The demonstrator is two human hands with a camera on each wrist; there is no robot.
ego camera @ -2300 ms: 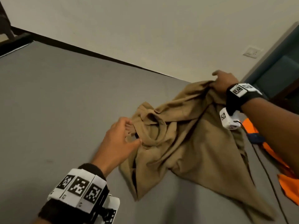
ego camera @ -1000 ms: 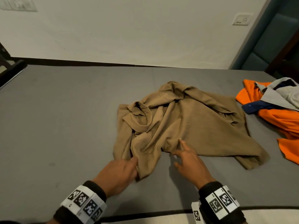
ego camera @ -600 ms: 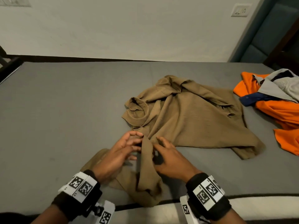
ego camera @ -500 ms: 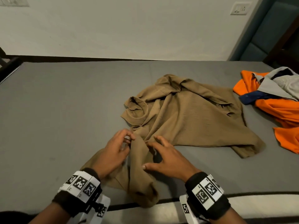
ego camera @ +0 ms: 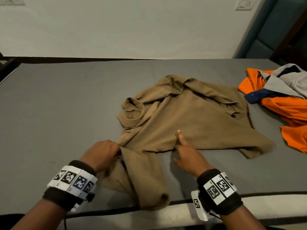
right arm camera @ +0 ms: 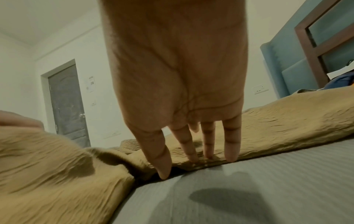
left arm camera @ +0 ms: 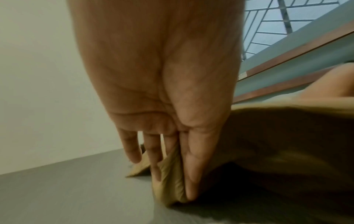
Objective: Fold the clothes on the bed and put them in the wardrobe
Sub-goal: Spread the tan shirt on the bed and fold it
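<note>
A tan shirt lies crumpled on the grey bed, collar to the left and one sleeve reaching the near edge. My left hand pinches a fold of the shirt where that sleeve joins the body; in the left wrist view the thumb and fingers squeeze the tan cloth. My right hand is open, its index finger stretched out on the shirt's body. In the right wrist view its straight fingertips touch the shirt's edge.
A pile of orange, grey and blue clothes lies at the bed's right side. The bed's near edge runs just in front of my wrists. A white wall stands behind, a blue headboard at the right, and a grey door far off.
Both hands were bunched on the sleeve's fold. The right hand has moved right onto the shirt's body with fingers straightened, the left now pinches by the shoulder, and the sleeve lies flatter.
</note>
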